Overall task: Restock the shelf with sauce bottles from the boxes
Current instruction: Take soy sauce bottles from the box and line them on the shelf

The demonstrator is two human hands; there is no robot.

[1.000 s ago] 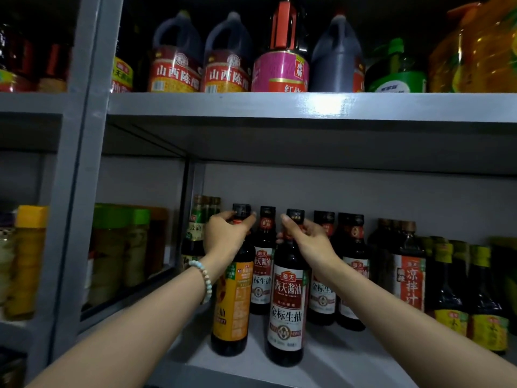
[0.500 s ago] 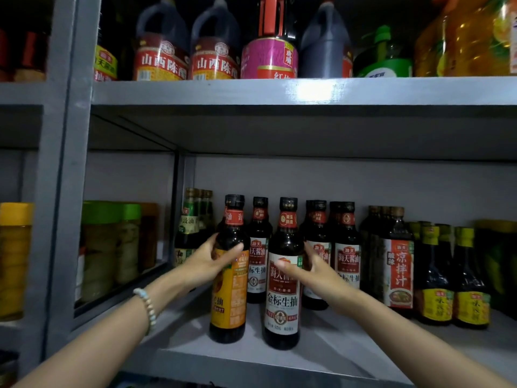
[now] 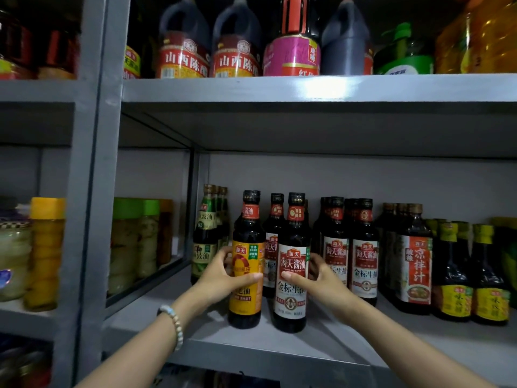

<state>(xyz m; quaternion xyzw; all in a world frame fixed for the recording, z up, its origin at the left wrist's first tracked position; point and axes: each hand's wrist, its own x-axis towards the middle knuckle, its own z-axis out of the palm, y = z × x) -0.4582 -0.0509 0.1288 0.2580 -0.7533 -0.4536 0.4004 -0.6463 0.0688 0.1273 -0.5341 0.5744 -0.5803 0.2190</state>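
The left grip is closed round the orange-labelled dark glass bottle, and the right grip round the red-and-white-labelled dark glass bottle. Both bottles stand upright near the front of the grey metal shelf. A hard rearward push may topple the rear bottles; a tilted release may drop one off the edge.

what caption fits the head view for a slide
Left hand grips an orange-label bottle, right hand a white-label bottle, side by side at the front of a grey shelf.
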